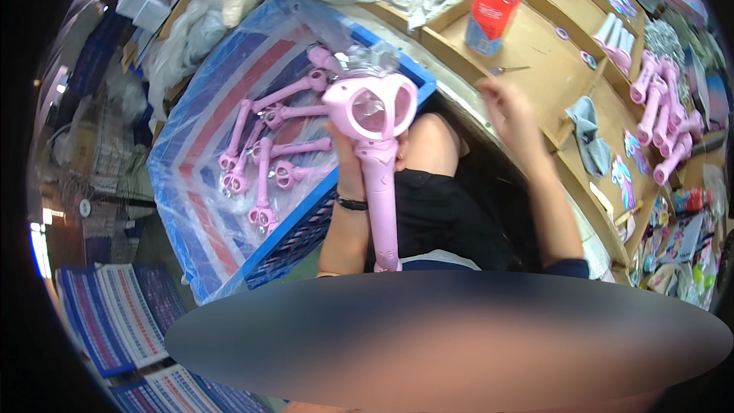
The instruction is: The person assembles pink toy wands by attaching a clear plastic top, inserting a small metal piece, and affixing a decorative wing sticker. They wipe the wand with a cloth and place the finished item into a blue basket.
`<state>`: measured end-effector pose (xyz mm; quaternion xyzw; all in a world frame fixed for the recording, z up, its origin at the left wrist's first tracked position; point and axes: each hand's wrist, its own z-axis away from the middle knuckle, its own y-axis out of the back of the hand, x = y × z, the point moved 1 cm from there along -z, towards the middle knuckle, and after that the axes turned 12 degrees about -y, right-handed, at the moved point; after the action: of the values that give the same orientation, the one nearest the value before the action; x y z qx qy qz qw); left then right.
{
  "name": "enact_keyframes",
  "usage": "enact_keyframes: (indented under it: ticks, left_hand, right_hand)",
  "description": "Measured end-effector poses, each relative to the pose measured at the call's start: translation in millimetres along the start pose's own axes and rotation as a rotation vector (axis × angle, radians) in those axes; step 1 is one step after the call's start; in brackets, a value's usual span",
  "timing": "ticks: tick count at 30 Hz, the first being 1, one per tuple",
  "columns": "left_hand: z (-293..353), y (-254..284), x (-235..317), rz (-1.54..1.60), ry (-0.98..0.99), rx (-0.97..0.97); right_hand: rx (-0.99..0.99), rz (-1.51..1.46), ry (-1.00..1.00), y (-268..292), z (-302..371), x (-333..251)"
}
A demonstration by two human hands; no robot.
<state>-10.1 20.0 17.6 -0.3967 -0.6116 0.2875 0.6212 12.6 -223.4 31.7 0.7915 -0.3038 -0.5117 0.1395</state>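
In the head view, a pink toy wand point(380, 195) stands roughly upright in front of the person's black shorts point(451, 206), its openwork head with clear windows at the top and its handle running down toward the lower edge. The left hand point(348, 159), a black band point(352, 203) around its wrist, is behind the wand's neck and head and holds it; its fingers close about the wand but are mostly hidden, so their exact grip cannot be told.

The right hand point(510, 111) is raised beside the wooden tray point(539, 95), near a thin metal tool point(511, 69). Its fingers bend loosely with nothing visible in them; blur hides whether the fingertips meet.

To the left, more pink wands point(262, 176) lie in scattered directions inside a blue plastic crate point(294, 223), over a red, white and blue striped sheet point(200, 154) and clear plastic film. In the tray stands a red-capped bottle point(493, 11) with a red and blue wrapper. Farther right, a grey cloth point(588, 138) drapes over a tray divider, near small pink rings point(587, 60) and unicorn-shaped cutouts point(623, 183). A cluster of pink wand pieces point(665, 111) lies at the tray's right side.
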Motion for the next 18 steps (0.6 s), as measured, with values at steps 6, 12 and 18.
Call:
enact_keyframes:
  ticks: [6,12,18]
  left_hand:
    - [12,20,-2,-0.284,-0.013,-0.055]
    - [31,41,9,-0.239,0.055,-0.442]
    - [29,39,14,-0.315,0.12,-0.524]
  right_hand:
    - [-0.312,0.505,-0.019,1,-82,73]
    - [-0.329,0.794,0.083,10,-75,94]
    - [0.324,0.306,0.038,40,-31,35]
